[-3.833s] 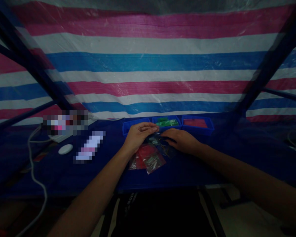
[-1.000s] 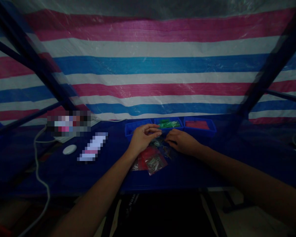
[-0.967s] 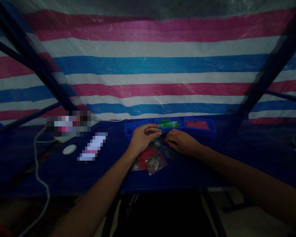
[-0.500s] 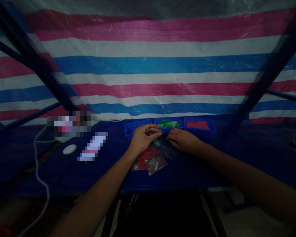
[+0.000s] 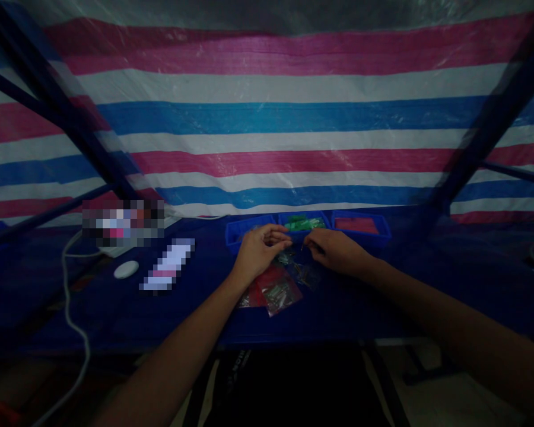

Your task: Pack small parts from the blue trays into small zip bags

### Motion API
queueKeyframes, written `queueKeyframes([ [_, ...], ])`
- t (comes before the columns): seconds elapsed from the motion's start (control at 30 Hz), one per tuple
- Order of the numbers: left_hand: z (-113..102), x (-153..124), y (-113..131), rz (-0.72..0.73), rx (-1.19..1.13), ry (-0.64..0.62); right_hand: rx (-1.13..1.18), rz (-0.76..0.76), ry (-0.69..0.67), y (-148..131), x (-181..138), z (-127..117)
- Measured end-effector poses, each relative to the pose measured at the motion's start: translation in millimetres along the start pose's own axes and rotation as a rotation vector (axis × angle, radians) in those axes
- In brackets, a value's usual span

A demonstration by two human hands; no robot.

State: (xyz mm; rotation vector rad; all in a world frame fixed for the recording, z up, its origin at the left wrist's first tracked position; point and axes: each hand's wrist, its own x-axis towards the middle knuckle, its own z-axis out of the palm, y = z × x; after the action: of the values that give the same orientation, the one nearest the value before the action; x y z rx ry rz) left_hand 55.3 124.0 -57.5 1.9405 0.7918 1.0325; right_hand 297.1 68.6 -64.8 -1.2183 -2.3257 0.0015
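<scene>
My left hand (image 5: pixel 258 252) rests over the pile at the middle of the table, its fingers curled toward the thumb; whatever lies between them I cannot make out. Opposite it, my right hand (image 5: pixel 334 250) is closed in a pinch, with a tiny thin piece seeming to show at the fingertips. Between and below both hands lie small clear bags, one holding metallic-looking pieces (image 5: pixel 307 275). Nearer me is a red-and-clear bag (image 5: pixel 281 295) of small pale pieces, overlapping other red bags. Behind the hands, a blue bin (image 5: pixel 303 232) contains green and pale small parts.
A right-hand blue bin (image 5: pixel 385 235) holds flat red pieces (image 5: pixel 356 225); a left blue bin (image 5: pixel 232 233) is partly behind my left hand. Left on the blue table (image 5: pixel 365 311) are a white oval object (image 5: pixel 126 270), a blurred phone-like slab (image 5: pixel 169 264) and a white cable (image 5: pixel 76 323).
My right hand has shifted slightly right, away from my left hand, and a thin piece now seems to show at its fingertips. My left hand has hardly moved.
</scene>
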Motion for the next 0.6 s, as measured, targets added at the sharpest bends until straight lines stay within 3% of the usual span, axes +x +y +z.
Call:
queueKeyframes([
  [0.2, 0, -1, 8, 0.017, 0.090, -0.014, 0.350, 0.087, 0.217, -6, 0, 1],
  [0.33, 0, -1, 10, 0.045, 0.133, -0.020, 0.356, 0.067, 0.310, -13, 1, 1],
  [0.6, 3, -1, 9, 0.031, 0.081, -0.048, 0.379, -0.017, 0.369, -23, 1, -2],
])
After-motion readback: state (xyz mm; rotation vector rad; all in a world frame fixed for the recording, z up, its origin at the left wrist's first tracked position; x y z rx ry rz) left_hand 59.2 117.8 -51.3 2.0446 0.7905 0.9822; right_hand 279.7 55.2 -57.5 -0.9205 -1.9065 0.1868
